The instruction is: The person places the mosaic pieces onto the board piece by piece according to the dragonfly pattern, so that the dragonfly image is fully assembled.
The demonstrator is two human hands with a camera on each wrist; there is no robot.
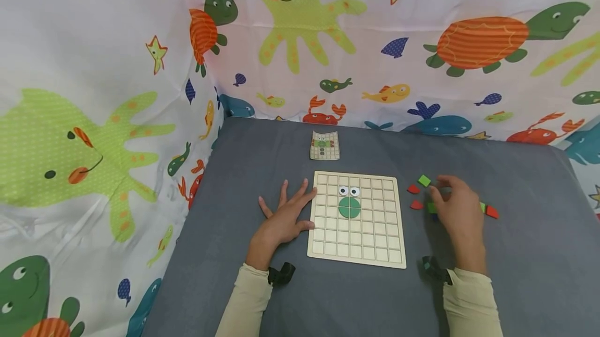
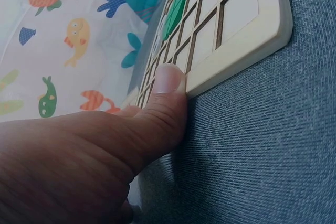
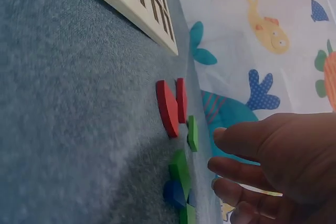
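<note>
A wooden grid board (image 1: 356, 262) lies flat on the table, bearing two round eye pieces (image 1: 344, 191) above a green circle (image 1: 349, 207) of quarter pieces. With fingers spread, my left hand (image 1: 283, 221) rests beside the board, its thumb and fingertips at the left edge. My right hand (image 1: 461, 214) hovers above loose pieces, fingers loosely bent and nothing between thumb and fingers. Close by lie a light green square (image 1: 424, 181), a red rounded piece (image 1: 416, 205) and a second red one (image 1: 413, 189). Green and blue pieces (image 3: 175, 193) lie beneath the hand, partly hidden in the head view.
Behind the board lies a small pattern card (image 1: 324, 156) with a printed grid figure. Another red piece (image 1: 491, 212) sits right of my right hand. A curtain (image 1: 300, 92) printed with sea animals borders the grey table (image 1: 347, 300) at the back and left.
</note>
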